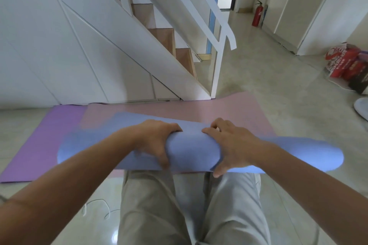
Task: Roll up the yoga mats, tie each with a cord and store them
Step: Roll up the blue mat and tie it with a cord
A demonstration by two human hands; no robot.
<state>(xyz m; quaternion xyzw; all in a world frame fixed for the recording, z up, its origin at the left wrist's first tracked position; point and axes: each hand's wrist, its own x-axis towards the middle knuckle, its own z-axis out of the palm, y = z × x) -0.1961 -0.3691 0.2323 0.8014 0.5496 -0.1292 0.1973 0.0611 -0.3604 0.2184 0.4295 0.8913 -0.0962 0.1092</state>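
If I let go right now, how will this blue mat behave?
Untied and held shut only by the left hand and right hand, the blue mat would likely uncurl. Being round, it could roll away. It looks soft under the grip.

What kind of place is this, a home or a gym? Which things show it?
Probably a home, a hall beside the stairs: a white staircase with wooden steps, tall white cupboard doors and shopping bags on the tiled floor. The left hand and right hand grip a blue yoga mat.
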